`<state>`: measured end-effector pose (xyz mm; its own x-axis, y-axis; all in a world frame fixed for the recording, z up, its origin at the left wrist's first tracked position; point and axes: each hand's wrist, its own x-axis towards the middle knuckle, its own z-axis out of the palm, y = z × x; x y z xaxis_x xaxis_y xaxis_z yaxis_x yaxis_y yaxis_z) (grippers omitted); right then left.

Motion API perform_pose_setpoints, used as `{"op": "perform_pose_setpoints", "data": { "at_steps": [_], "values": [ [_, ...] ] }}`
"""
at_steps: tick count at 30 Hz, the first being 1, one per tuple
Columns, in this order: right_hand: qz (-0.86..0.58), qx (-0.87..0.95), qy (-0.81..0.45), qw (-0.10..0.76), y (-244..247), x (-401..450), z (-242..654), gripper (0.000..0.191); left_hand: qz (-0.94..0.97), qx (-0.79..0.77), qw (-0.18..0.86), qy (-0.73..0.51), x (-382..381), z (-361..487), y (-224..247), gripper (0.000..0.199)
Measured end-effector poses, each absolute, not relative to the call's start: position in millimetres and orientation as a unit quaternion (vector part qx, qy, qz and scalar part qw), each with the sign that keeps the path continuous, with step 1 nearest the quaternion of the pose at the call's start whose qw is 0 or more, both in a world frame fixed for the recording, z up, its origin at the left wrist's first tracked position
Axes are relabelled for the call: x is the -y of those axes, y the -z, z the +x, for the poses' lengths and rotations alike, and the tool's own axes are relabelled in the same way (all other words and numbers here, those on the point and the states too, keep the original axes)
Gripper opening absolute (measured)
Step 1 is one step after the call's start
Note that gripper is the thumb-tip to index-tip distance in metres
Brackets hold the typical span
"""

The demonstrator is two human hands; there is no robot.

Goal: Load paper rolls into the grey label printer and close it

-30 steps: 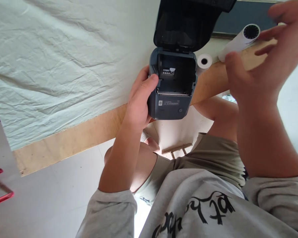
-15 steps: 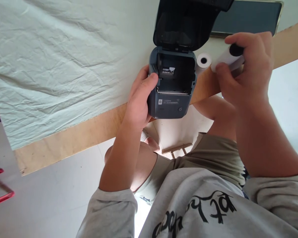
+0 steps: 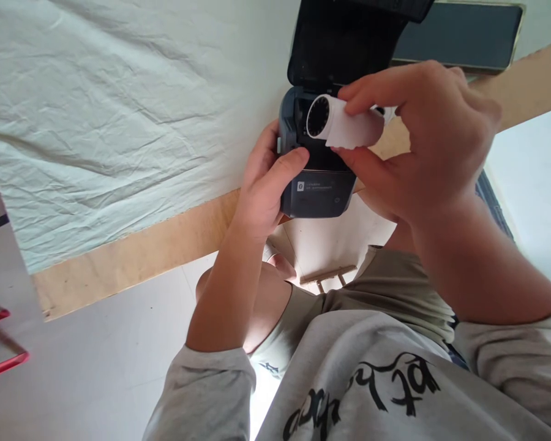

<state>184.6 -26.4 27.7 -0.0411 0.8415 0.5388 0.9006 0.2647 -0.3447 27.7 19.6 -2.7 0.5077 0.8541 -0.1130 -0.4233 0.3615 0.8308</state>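
Observation:
A dark blue portable label printer (image 3: 321,196) stands at the table's front edge with its black lid (image 3: 340,46) raised. My left hand (image 3: 270,177) grips its left side, the thumb over the rim of the paper bay. Between the thumb and fingers of my right hand (image 3: 422,135) is a white paper roll (image 3: 351,122), tilted over the bay, its dark hollow core facing left and a loose paper edge at the bottom. Most of the bay's inside is hidden behind the roll. A second white roll (image 3: 388,114) shows only in part behind my right fingers.
A dark-screened phone (image 3: 463,37) lies beyond my right hand. Wrinkled pale cloth (image 3: 119,122) covers the table, with a bare wooden edge (image 3: 142,245) along the front. Red bars (image 3: 4,367) show at the lower left.
My right hand has carried the paper roll left, from beside the printer to over its bay, turning it so the core faces left. My left hand stays on the printer.

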Motion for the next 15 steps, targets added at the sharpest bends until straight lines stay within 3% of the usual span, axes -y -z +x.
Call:
{"op": "perform_pose_setpoints", "data": {
  "at_steps": [2,6,11,15],
  "values": [
    [-0.627,0.718,0.048,0.299,-24.7,21.7,185.0,0.020,0.387,-0.274,0.779,-0.410,-19.7,27.5,3.3,0.014],
    [-0.615,0.727,0.039,0.302,-26.0,22.8,181.9,0.004,0.369,-0.262,0.787,-0.418,-19.1,28.0,3.5,0.020],
    [-0.580,0.759,0.013,0.296,-22.2,38.1,178.4,0.010,0.401,-0.260,0.764,-0.434,-18.9,27.2,5.7,0.037],
    [-0.547,0.735,-0.036,0.399,-19.6,44.5,188.7,0.011,0.447,-0.270,0.748,-0.408,-21.4,24.2,9.6,0.054]
  ]
}}
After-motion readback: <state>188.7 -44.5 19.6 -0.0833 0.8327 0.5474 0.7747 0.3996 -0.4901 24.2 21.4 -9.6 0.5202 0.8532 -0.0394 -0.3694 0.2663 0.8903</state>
